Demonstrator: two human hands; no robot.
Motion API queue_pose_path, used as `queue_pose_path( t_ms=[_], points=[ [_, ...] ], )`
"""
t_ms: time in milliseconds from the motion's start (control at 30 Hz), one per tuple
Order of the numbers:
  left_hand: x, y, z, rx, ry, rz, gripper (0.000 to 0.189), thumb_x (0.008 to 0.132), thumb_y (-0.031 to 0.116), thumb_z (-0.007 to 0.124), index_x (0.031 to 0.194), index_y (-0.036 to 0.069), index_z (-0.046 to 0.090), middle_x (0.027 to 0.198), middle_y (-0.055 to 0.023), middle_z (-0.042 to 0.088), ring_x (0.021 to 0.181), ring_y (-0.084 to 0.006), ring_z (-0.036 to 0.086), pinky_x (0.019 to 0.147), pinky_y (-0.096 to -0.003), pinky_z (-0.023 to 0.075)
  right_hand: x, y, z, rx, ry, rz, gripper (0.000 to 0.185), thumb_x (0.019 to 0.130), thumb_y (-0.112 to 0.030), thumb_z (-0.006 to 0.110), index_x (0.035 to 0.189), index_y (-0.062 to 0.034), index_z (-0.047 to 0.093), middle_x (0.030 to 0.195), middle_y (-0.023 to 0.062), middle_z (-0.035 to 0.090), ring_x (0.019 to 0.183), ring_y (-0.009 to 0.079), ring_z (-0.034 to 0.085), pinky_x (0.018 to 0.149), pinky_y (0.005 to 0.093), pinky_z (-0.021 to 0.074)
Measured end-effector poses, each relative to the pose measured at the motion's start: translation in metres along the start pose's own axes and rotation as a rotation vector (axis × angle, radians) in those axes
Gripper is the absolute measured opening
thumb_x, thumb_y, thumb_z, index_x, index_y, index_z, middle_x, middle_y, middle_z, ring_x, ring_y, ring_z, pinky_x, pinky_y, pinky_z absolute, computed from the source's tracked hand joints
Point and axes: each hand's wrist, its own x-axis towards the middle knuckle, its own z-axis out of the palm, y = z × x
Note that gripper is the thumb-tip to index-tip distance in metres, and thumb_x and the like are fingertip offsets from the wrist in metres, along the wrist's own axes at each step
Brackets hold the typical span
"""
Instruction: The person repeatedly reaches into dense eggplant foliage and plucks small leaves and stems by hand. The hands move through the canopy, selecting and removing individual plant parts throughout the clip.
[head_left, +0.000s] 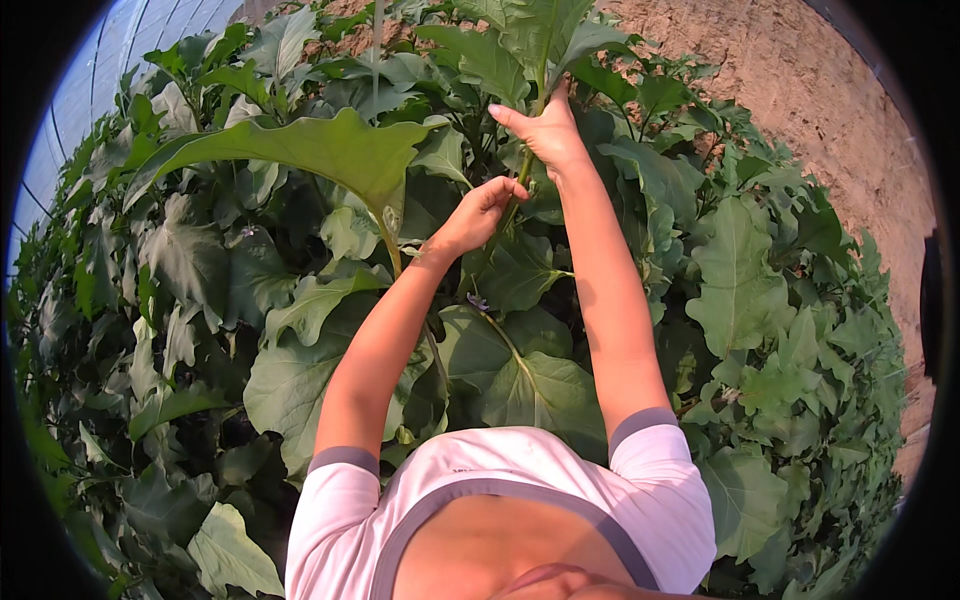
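Observation:
Large lobed leaves of an eggplant plant (506, 67) rise at the top centre on a green stem (527, 166). My left hand (480, 214) has its fingers closed round the lower part of this stem. Higher up, my right hand (551, 131) is at the same stem, thumb pointing left and the other fingers hidden behind the stem and leaf bases; its grip is not clear. A broad leaf (300, 146) arches left of my left hand, its stalk passing by my left wrist. Below my hands, a small purple flower (478, 301) shows among wide leaves.
Dense eggplant foliage (739, 277) surrounds both arms. A bare earthen bank or wall (810, 97) runs along the upper right. Blue-white sheeting with dark lines (150, 37) shows at the upper left. A thin vertical string (376, 52) hangs near the top.

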Motion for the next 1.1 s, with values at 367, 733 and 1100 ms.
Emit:
queue_pose_path(
  t_ms=[367,733,1100],
  points=[
    [-0.005,0.005,-0.016,-0.32,-0.023,-0.231,0.007,0.095,0.007,0.051,0.093,0.011,0.045,0.099,-0.0013,0.063,0.09,-0.0094,0.061,0.067,-0.0196,0.0426,-0.052,0.042,-0.063,0.926,0.077,0.521,0.031,0.093,-0.024,0.046,0.092,0.0068,0.05,0.086,0.0241,0.064,0.084,0.0417,0.066,0.075,0.0468,0.058],
    [-0.004,-0.012,-0.021,-0.334,0.005,-0.167,0.007,0.094,0.013,0.058,0.1,0.008,0.06,0.091,0.0003,0.063,0.077,-0.0105,0.065,0.07,-0.0231,0.0491,-0.06,-0.037,-0.029,0.021,-0.478,-0.234,0.07,0.089,-0.013,0.065,0.147,-0.0055,0.027,0.138,0.0099,0.045,0.12,0.0172,0.048,0.102,0.032,0.0376],
    [-0.002,-0.007,-0.019,-0.42,0.015,-0.199,0.043,0.099,0.046,0.042,0.116,0.008,0.056,0.123,-0.0069,0.062,0.116,-0.018,0.055,0.09,-0.032,0.0411,-0.01,-0.045,0.016,-1.541,-0.045,-0.532,0.032,0.079,-0.038,0.068,0.077,-0.0058,0.069,0.092,0.005,0.06,0.096,0.0237,0.061,0.072,0.0374,0.056]
  ],
)
